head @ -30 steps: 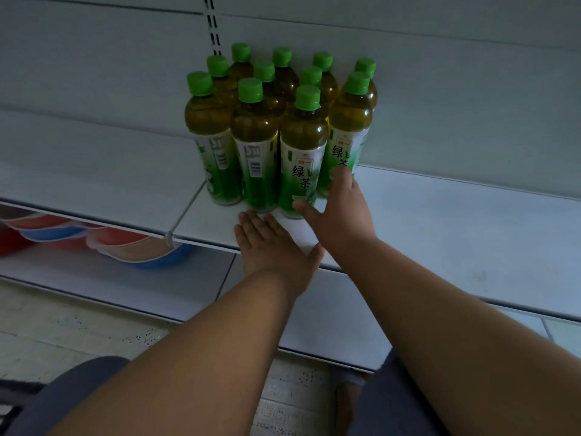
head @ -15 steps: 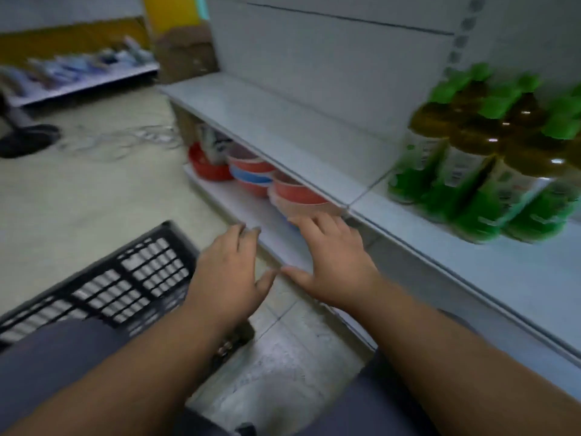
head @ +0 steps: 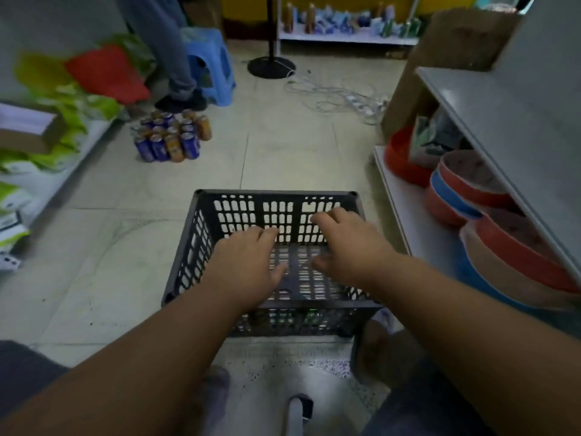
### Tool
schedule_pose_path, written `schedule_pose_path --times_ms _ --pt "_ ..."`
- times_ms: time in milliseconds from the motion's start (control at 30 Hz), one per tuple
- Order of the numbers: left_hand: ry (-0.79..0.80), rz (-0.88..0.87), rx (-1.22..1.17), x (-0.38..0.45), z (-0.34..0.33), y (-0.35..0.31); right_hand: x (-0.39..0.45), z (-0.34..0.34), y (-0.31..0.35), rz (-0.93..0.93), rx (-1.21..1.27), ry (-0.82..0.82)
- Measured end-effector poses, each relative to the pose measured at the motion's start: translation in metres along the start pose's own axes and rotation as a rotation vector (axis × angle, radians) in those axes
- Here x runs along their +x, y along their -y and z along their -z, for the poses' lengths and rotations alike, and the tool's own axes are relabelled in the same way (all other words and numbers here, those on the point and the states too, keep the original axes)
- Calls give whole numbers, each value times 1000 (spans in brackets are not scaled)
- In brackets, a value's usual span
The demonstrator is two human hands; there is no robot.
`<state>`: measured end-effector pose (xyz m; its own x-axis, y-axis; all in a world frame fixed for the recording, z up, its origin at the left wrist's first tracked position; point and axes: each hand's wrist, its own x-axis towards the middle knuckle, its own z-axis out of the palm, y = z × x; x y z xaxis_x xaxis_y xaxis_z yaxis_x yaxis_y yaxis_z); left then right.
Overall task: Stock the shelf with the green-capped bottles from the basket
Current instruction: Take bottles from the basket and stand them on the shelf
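Observation:
A black slatted plastic basket (head: 201, 234) stands on the floor in front of me. Both hands hover over its open top with fingers spread and nothing in them: my left hand (head: 248, 262) over the middle, my right hand (head: 349, 247) a little further right. Through the basket's near wall I can make out dim green shapes low inside; they are too dark to identify. The grey shelf (head: 503, 121) runs along the right edge. The green-capped bottles on it are out of view.
Stacked red and blue bowls (head: 490, 215) fill the lower shelf at right. A cluster of cans (head: 171, 136) stands on the floor ahead left, near a blue stool (head: 213, 67) and a person's legs (head: 176, 58). Cables (head: 333, 96) and a black stand base (head: 272, 66) lie further back.
My view has swung left from the shelf of bottles to the basket. Both hands have left the shelf edge and now hover over the basket.

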<state>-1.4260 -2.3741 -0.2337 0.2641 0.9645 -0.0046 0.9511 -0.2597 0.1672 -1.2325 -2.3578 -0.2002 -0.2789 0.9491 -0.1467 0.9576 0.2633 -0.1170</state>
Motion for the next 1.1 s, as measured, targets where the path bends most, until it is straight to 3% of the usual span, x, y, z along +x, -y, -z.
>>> schedule_pose_path --times_ms 200,367,600,833,1100 --pt "96 118 -60 37 -63 27 80 -62 -3 117 69 195" --pt "221 178 -99 57 -120 32 122 -134 -22 105 101 435" --pt "292 330 -157 40 -157 51 158 -214 -35 157 110 684" --pt "335 283 -109 37 -165 59 182 -291 0 287 90 843" --pt "362 218 -90 38 -168 61 183 -345 0 256 119 917"
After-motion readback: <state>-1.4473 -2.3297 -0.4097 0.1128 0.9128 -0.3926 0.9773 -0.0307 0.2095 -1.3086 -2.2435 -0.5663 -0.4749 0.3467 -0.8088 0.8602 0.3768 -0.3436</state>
